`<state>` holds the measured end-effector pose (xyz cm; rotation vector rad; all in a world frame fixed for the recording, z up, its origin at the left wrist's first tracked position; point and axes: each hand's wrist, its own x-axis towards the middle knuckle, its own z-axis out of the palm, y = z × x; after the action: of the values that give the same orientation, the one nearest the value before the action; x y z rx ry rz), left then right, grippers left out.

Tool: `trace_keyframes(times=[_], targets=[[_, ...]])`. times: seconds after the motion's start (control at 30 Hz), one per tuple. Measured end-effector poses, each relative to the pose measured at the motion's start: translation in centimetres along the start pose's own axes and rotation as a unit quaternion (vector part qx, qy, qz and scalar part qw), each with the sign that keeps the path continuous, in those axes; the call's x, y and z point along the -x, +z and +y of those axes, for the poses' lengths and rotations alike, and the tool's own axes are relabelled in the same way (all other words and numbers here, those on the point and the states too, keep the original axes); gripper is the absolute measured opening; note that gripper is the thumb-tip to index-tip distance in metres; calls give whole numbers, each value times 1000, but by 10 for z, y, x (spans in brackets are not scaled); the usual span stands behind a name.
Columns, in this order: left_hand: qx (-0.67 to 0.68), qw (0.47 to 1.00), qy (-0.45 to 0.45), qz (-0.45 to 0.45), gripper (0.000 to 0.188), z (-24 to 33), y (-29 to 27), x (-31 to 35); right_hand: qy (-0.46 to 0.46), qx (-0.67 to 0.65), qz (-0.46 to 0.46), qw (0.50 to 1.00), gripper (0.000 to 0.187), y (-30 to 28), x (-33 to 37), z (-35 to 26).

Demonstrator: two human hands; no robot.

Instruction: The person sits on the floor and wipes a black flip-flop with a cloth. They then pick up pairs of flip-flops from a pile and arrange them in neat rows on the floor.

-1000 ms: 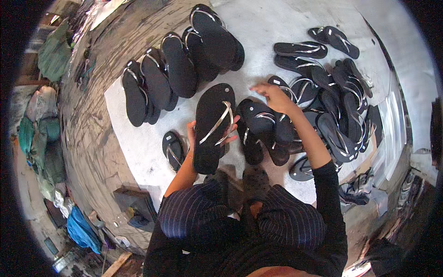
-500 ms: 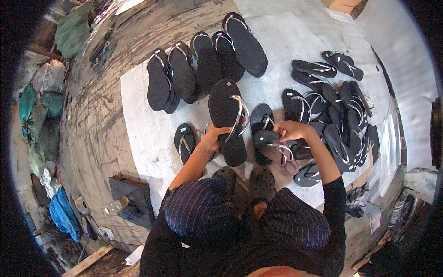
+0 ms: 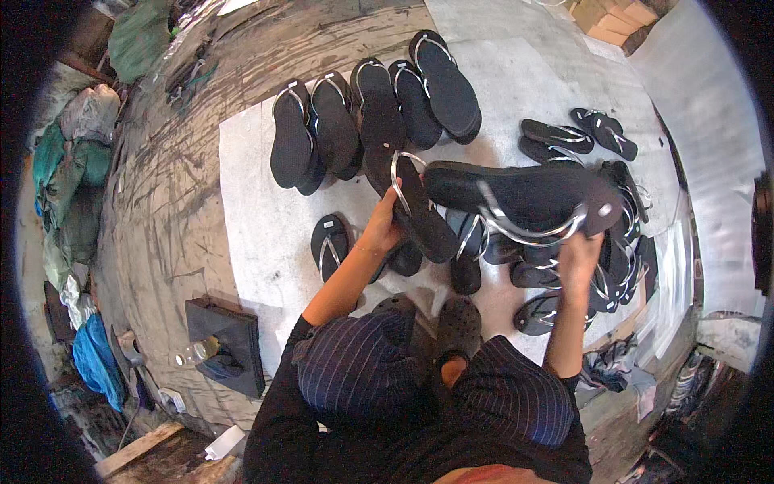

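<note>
My left hand (image 3: 385,218) is closed round the middle of a black flip-flop (image 3: 427,222) with a silver strap, held tilted above the white sheet. Raised on the right, my right hand (image 3: 579,260) grips another black flip-flop (image 3: 516,187) near its toe end. This one lies almost level, its heel close to the left one, and its toe is smeared by motion. Beneath it, a heap of silver-strapped flip-flops (image 3: 621,242) is partly hidden. A single flip-flop (image 3: 329,246) lies left of my left forearm.
Stacked flip-flops (image 3: 294,137) form a row along the far left of the white sheet (image 3: 250,194). A dark block (image 3: 246,343) and a clear jar (image 3: 196,352) sit at the left. Bags (image 3: 85,161) line the left edge; cardboard boxes (image 3: 609,20) stand far right.
My right hand has lifted its flip-flop from above the heap and swung it sideways, toe to the right. My left hand has tilted its flip-flop and shifted slightly right.
</note>
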<state>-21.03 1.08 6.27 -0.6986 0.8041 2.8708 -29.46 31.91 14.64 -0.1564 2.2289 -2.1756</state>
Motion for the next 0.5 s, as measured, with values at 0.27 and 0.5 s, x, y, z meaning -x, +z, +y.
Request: trace_keyframes(times=[0.27,0.5], targets=[[7,1000,-14,3,68,-16,8,8,-314,218,-360,851,54,94,29,-4],[65,995,-60,-52,93,-18,12,10,-54,20,-202,978,58,129,39,54]])
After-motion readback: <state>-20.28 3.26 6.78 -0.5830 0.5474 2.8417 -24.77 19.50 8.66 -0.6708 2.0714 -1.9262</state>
